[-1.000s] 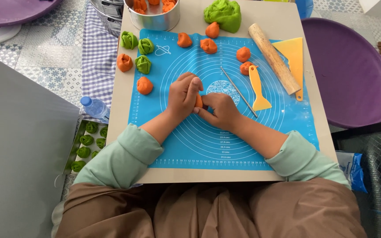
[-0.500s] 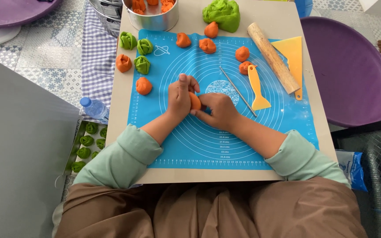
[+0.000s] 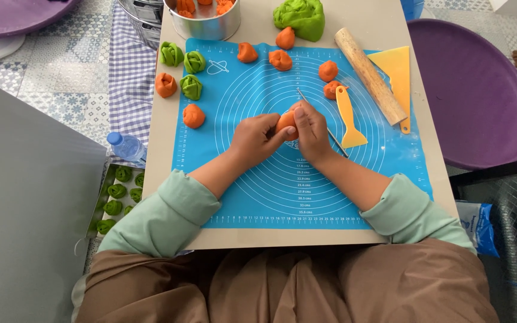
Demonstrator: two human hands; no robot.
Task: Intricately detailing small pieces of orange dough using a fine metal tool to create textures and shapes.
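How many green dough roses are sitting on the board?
3 green roses: two side by side near the board's top left corner, one just below them. The big green lump is unshaped. More green pieces lie in a tray off the board.

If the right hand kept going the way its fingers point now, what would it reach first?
The right hand points up the mat; beyond the orange dough piece it holds, probably the thin metal rod tip, then the orange dough ball, though height is unclear.

- beige board (image 3: 163, 155) across the lap, carrying everything
- blue silicone mat (image 3: 390, 167) spread flat over most of it
- metal bowl (image 3: 207, 27) and green dough lump (image 3: 300, 17) along the far edge
- few dough rosettes (image 3: 166, 85) off the mat's left
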